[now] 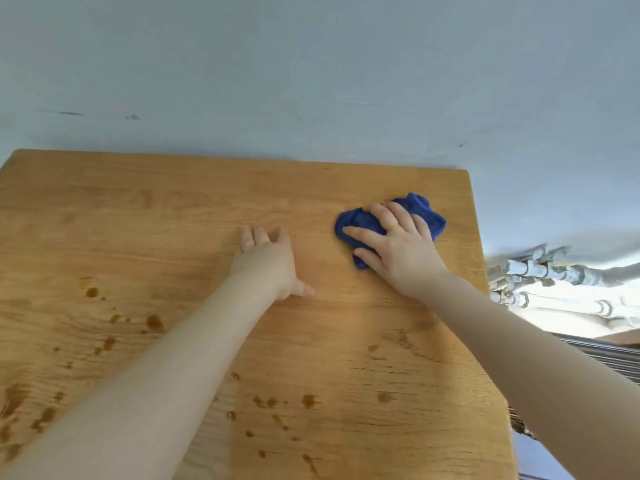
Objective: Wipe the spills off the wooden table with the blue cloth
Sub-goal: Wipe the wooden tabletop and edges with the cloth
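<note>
A crumpled blue cloth (pixel 431 216) lies on the wooden table (pixel 173 209) near its far right corner. My right hand (pixel 394 244) presses down flat on the cloth with fingers spread, covering its middle. My left hand (pixel 270 261) rests palm down on bare wood in the middle of the table, fingers apart, holding nothing. Brown spill drops (pixel 154 322) dot the left side, and more brown drops (pixel 308 400) speckle the near middle. A larger brown smear (pixel 14 400) sits at the near left edge.
A pale blue wall (pixel 311 81) rises directly behind the table's far edge. White-painted pipes (pixel 540 271) run beside the table's right edge, with a ribbed dark surface (pixel 599 355) below them.
</note>
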Demonstrator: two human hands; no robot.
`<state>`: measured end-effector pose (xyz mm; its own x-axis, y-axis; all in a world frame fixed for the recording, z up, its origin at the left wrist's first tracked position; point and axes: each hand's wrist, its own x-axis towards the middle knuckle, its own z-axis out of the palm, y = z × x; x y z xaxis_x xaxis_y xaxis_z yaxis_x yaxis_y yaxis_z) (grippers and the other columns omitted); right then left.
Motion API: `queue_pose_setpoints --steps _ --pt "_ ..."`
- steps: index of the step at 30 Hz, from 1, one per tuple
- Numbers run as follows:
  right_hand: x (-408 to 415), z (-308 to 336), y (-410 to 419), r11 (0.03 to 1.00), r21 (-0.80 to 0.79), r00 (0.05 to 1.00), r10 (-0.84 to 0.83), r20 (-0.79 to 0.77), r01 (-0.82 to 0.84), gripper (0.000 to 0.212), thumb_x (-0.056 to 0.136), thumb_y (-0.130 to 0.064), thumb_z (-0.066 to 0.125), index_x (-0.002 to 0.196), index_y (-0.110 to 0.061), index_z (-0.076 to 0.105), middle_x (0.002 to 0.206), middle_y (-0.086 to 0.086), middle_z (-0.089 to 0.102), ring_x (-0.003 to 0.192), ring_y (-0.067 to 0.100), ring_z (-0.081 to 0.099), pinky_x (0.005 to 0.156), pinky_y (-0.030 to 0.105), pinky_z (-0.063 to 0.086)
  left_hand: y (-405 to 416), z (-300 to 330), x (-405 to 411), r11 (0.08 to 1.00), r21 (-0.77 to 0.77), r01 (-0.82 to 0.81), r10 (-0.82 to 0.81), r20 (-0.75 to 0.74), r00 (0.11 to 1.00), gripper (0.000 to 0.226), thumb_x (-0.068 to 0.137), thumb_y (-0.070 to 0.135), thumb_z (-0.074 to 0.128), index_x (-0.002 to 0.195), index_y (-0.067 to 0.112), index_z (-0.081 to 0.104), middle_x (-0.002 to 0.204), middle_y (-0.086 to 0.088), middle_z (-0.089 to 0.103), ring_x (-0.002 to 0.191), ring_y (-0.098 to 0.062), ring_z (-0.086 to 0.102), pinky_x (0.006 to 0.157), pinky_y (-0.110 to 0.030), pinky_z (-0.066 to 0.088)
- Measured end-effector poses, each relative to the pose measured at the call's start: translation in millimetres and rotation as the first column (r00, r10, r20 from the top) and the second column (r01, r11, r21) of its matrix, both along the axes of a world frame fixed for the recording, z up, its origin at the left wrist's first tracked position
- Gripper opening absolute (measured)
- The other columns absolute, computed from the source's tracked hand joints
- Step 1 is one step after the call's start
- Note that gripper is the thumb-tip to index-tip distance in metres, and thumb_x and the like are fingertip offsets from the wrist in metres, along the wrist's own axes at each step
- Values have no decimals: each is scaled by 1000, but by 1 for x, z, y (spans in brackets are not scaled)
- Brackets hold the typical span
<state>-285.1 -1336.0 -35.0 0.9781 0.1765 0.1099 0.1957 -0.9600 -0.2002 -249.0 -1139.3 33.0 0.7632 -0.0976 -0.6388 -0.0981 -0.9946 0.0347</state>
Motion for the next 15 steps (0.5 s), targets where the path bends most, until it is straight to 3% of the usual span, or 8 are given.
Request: queue_pose_setpoints --steps 5,7,11,15 --pt "50 0 -40 948 27 947 -316 -51 318 37 93 -44 42 129 -38 50 146 3 32 134 29 22 103 48 23 -39 3 -11 961 -193 200 -165 186 969 117 65 68 64 149 21 -3 158 -2 -8 145 -22 -9 116 -41 6" --pt "52 5 -47 943 9 941 -331 -72 332 38 94 -44 40 130 -37 48 148 3 29 135 28 20 104 48 22 -49 -1 -20 952 -189 241 -214 149 965 121 62 71 63 149 22 -4 158 0 -11 144 -21 -9 116 -41 5" --pt "8 3 -48 954 59 956 -292 -23 292 40 90 -47 40 125 -34 54 145 6 35 132 32 27 100 50 26 -57 -9 -29 943 -33 332 -325 126 937 129 60 72 64 148 16 -11 156 -8 -18 144 -25 -8 116 -41 3" --pt "-16 2 -59 964 63 966 -258 -12 258 49 84 -52 33 121 -32 58 140 8 42 128 35 34 99 51 29 -61 -7 -30 954 -38 297 -293 88 952 130 61 67 68 147 15 -14 155 -8 -21 144 -25 -11 116 -41 4"
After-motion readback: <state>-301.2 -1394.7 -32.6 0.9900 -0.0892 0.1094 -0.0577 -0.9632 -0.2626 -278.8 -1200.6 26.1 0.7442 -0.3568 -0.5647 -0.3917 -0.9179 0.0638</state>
